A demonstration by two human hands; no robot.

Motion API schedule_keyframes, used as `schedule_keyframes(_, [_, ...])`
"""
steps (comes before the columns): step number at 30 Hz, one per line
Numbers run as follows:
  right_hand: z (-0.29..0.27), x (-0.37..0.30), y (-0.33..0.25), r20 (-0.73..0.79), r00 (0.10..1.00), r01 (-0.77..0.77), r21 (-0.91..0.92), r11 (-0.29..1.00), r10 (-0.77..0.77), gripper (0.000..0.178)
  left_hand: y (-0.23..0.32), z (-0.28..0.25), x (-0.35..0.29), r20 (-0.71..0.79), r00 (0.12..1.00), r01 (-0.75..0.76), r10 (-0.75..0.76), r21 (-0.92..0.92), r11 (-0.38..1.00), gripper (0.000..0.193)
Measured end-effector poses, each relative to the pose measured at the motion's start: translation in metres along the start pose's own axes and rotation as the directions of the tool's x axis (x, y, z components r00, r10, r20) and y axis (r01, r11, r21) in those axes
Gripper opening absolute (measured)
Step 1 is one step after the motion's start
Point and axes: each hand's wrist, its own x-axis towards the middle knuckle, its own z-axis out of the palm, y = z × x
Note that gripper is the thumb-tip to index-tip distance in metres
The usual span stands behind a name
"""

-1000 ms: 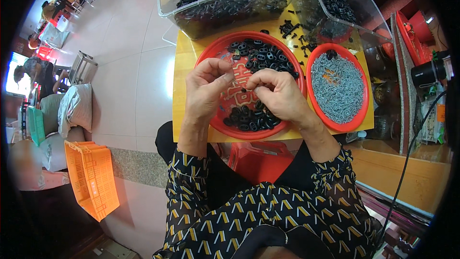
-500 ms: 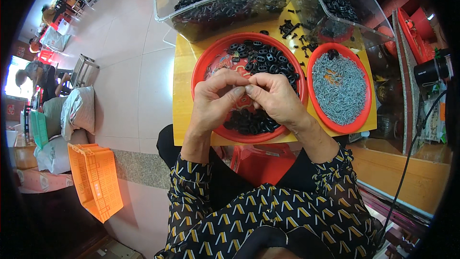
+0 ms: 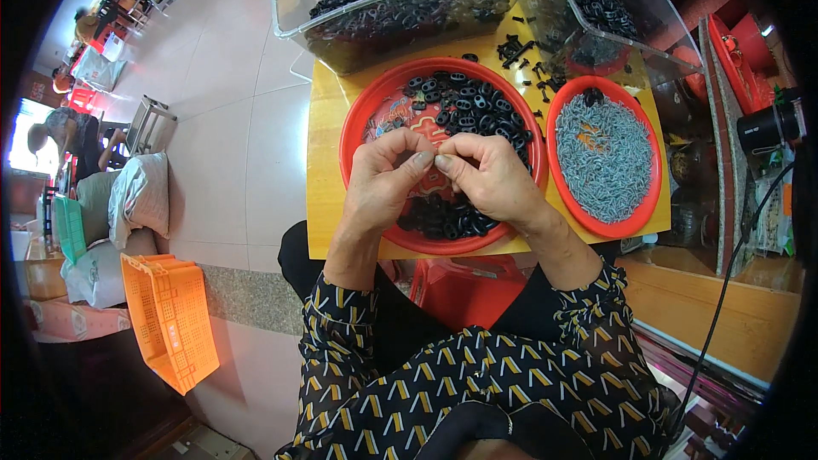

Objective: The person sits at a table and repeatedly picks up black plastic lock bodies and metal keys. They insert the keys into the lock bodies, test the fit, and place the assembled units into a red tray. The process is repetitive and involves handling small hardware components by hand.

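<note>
**Black rings pinched over the big red tray**

Black rings, small oval plastic pieces, lie heaped in the large red tray at the middle of the yellow worktop. Both hands sit above this tray, fingertips meeting. Left hand: fingers curled, thumb and forefinger closed together at the tip. Right hand: same pinch, thumb tip pressed to the left thumb. Whatever is held between the tips is too small to make out. More rings show under the right hand near the tray's front rim.

Smaller red tray, just right of the big one, is filled with grey metal pieces. Two clear plastic bins stand behind the trays, holding more black parts. Loose black parts scattered on the worktop between bins and trays. Orange crate on the floor, lower left.
</note>
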Motion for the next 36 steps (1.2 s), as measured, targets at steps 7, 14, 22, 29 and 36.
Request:
schedule_keyframes(7, [0.002, -0.001, 0.003, -0.057, 0.987, 0.141, -0.165, 0.976, -0.152, 0.007, -0.004, -0.002, 0.001, 0.031, 0.996, 0.089, -0.087, -0.051, 0.995, 0.005])
schedule_keyframes(14, [0.001, 0.001, 0.015, -0.116, 0.941, 0.231, -0.468, 0.853, -0.319, 0.006, -0.008, -0.002, 0.003, -0.093, 0.991, 0.076, -0.093, -0.171, 0.982, 0.007])
schedule_keyframes(22, [-0.001, -0.003, 0.001, -0.093, 0.993, -0.040, 0.314, 0.949, 0.073, 0.011, -0.012, 0.007, -0.002, -0.053, 0.997, 0.040, -0.058, -0.290, 0.956, 0.013])
schedule_keyframes(29, [-0.004, -0.007, 0.005, -0.034, 0.998, -0.036, 0.426, 0.904, 0.056, 0.012, -0.008, 0.014, -0.006, 0.007, 1.000, 0.012, -0.010, -0.283, 0.959, 0.020])
schedule_keyframes(36, [0.003, -0.012, -0.004, -0.122, 0.992, 0.009, 0.340, 0.941, 0.035, 0.012, -0.005, 0.020, -0.007, -0.030, 0.999, 0.032, -0.044, -0.319, 0.947, 0.020])
